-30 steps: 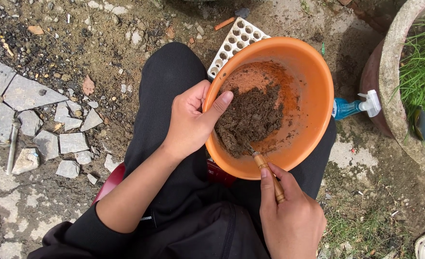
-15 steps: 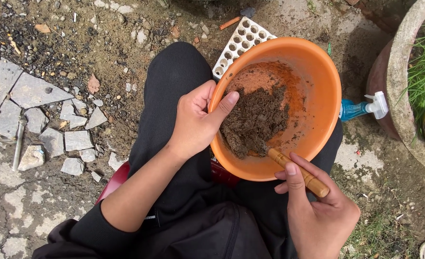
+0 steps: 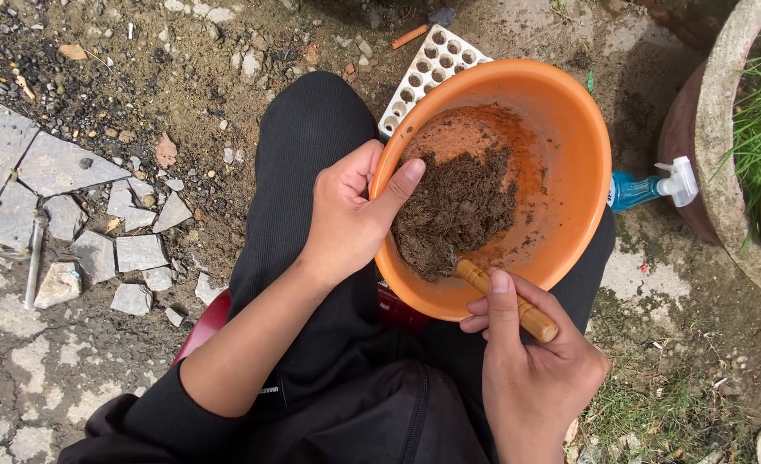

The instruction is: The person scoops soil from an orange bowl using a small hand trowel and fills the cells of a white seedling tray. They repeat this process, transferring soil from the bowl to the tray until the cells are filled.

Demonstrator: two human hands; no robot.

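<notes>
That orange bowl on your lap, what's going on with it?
A seated person has an orange bowl resting on their lap. The left hand grips its rim, thumb hooked inside. The right hand holds a wooden-handled tool whose tip is dug into a clump of dark soil in the bowl. Behind the bowl lie a white seed tray and a blue spray bottle, beside a large planter with grass growing in it.
</notes>
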